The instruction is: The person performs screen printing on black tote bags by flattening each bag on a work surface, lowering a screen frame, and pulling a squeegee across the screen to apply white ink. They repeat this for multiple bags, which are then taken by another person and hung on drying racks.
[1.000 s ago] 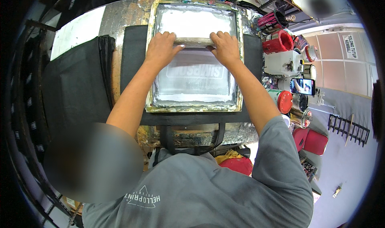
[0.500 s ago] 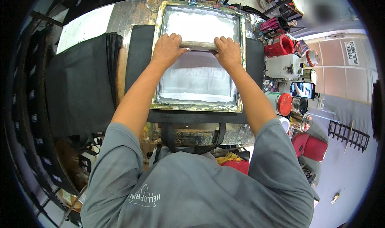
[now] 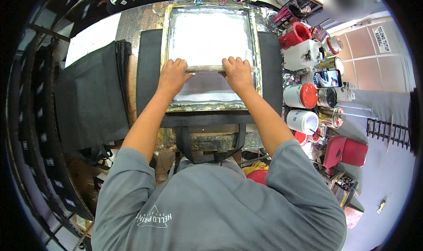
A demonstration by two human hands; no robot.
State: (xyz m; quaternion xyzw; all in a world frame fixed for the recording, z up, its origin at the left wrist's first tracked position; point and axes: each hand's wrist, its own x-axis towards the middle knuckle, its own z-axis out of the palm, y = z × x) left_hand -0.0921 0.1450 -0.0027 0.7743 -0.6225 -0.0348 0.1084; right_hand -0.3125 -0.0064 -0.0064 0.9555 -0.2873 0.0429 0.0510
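My left hand (image 3: 173, 77) and my right hand (image 3: 238, 76) grip the two ends of a squeegee (image 3: 205, 69), fingers over its top edge and thumbs on the near side. It lies crosswise on a framed printing screen (image 3: 258, 70). White ink (image 3: 211, 35) covers the mesh beyond the squeegee; a greyer strip shows on the near side, with a white band by the near rim. Under the screen is a black fabric bag (image 3: 147, 70), its strap handle (image 3: 185, 145) hanging over the table's near edge.
A stack of black bags (image 3: 90, 92) lies at the left, near a white sheet (image 3: 94, 35). Along the right stand paint tubs, including a red one (image 3: 294, 35), a white jug (image 3: 303, 55) and a phone (image 3: 327, 78). A red chair (image 3: 335, 150) is lower right.
Both hands have drawn the squeegee toward me over the screen. White ink now covers more of the mesh beyond it. The view has shifted slightly.
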